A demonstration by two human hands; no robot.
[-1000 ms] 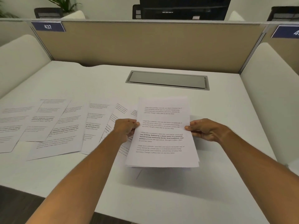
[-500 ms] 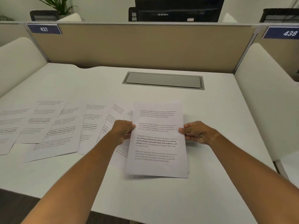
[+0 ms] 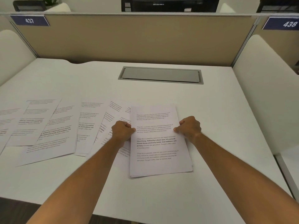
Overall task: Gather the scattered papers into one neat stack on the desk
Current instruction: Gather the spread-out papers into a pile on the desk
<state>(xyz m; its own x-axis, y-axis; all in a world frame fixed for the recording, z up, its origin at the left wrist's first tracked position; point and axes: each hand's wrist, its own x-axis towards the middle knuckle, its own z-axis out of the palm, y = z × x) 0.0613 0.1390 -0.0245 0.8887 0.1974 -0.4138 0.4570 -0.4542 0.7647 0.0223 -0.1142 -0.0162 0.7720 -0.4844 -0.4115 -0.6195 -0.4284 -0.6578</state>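
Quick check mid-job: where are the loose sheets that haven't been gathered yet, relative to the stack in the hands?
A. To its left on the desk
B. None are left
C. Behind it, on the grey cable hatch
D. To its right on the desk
A: the loose sheets lie fanned on the desk to the left of the stack, which the left hand and right hand hold by its side edges.

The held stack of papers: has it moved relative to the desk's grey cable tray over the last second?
Yes. The stack has dropped toward the desk and near edge, farther from the cable tray.
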